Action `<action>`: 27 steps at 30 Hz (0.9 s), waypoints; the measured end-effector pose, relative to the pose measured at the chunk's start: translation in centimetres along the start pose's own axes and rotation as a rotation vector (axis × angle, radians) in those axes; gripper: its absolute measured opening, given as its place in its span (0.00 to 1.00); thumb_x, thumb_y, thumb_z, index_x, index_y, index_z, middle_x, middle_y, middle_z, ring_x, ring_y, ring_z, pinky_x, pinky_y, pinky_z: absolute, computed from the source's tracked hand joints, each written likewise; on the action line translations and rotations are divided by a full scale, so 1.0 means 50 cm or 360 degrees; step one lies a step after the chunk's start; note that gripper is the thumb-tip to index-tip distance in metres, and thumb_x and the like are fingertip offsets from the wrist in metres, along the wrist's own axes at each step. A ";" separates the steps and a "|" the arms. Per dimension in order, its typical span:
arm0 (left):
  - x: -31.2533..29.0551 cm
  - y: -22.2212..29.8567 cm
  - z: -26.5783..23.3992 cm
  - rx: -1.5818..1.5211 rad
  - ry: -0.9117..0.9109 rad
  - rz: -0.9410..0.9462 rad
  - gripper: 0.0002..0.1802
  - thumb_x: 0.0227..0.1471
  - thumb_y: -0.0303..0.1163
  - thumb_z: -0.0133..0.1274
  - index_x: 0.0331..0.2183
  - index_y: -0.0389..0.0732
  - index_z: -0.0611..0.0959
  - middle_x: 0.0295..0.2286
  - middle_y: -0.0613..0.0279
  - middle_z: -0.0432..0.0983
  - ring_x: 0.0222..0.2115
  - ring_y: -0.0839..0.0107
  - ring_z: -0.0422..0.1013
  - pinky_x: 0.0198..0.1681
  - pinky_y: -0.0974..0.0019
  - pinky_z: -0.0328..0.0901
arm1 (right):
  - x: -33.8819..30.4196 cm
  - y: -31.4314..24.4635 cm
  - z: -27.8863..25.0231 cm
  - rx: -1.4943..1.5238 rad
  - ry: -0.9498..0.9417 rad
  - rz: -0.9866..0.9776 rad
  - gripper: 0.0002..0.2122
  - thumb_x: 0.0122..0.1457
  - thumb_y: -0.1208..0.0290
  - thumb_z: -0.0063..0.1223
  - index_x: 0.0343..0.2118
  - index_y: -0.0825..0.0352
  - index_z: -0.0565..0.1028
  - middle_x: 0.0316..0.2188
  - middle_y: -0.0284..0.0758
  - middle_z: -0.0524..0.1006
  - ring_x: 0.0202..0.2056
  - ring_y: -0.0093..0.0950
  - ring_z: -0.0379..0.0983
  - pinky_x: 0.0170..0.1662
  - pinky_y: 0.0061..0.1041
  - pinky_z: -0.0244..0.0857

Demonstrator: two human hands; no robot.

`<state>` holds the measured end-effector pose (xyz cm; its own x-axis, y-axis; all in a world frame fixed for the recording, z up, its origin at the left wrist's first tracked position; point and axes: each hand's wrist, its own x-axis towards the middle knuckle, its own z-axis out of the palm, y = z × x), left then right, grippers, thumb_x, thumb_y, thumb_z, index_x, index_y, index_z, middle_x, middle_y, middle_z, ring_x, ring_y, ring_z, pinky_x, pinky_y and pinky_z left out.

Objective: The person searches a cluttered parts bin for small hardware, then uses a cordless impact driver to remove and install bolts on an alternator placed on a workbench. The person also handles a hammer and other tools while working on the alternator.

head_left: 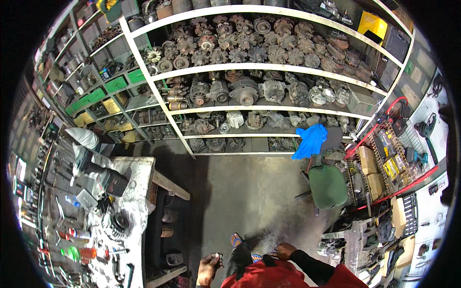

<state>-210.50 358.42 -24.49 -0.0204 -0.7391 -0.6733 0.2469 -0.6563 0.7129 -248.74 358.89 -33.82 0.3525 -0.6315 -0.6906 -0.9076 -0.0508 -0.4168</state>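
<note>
My left hand (pixel 208 268), 6 o'clock, pinches a pale bit (pixel 219 255); right hand (pixel 285 251), 5 o'clock, can't tell. Nothing visibly finished, remainder unclear

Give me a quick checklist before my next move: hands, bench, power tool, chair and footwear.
1. Left hand grip: ok; a small pale item seems pinched in its fingers.
2. Right hand free: cannot tell; its fingers are at something dark by the waist.
3. Bench uncluttered: not ok; the finned round part lies among tools.
4. Power tool out of both hands: ok; it's on the bench.
5. Green chair apart from both hands: ok.
6. Closed footwear: not ok; sandals show.
</note>
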 end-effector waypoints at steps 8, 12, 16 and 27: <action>0.269 -0.051 -0.051 0.1879 -0.0595 0.0595 0.17 0.59 0.46 0.59 0.39 0.42 0.88 0.36 0.50 0.85 0.38 0.52 0.82 0.43 0.55 0.73 | 0.040 -0.018 -0.055 0.0298 0.0046 0.0413 0.24 0.56 0.47 0.57 0.39 0.67 0.83 0.40 0.51 0.82 0.46 0.50 0.80 0.50 0.48 0.73; 0.289 -0.057 -0.032 0.1965 -0.0784 0.0484 0.21 0.57 0.49 0.59 0.43 0.43 0.87 0.35 0.45 0.84 0.40 0.43 0.79 0.42 0.47 0.73 | 0.034 -0.033 -0.126 0.0393 0.0148 0.0603 0.19 0.54 0.54 0.58 0.38 0.67 0.83 0.40 0.52 0.83 0.44 0.51 0.80 0.49 0.49 0.74; 0.317 -0.002 0.037 0.1961 -0.0788 0.0415 0.20 0.57 0.48 0.59 0.43 0.43 0.86 0.33 0.44 0.83 0.38 0.42 0.79 0.40 0.46 0.73 | 0.012 -0.041 -0.206 0.0472 0.0112 0.0298 0.18 0.54 0.56 0.58 0.38 0.69 0.82 0.39 0.54 0.82 0.43 0.52 0.80 0.49 0.49 0.73; 0.381 -0.016 0.225 0.2148 -0.0707 0.0710 0.10 0.59 0.35 0.55 0.39 0.43 0.85 0.30 0.57 0.82 0.26 0.55 0.75 0.29 0.52 0.69 | 0.144 0.210 -0.465 0.0416 -0.0628 0.0071 0.17 0.53 0.60 0.59 0.41 0.67 0.81 0.35 0.50 0.83 0.38 0.51 0.81 0.44 0.52 0.74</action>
<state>-221.98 343.16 -35.68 -0.5343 -0.7335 -0.4200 -0.7441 0.1724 0.6455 -261.04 335.81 -29.44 0.4201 -0.2840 -0.8619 -0.8539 0.1977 -0.4814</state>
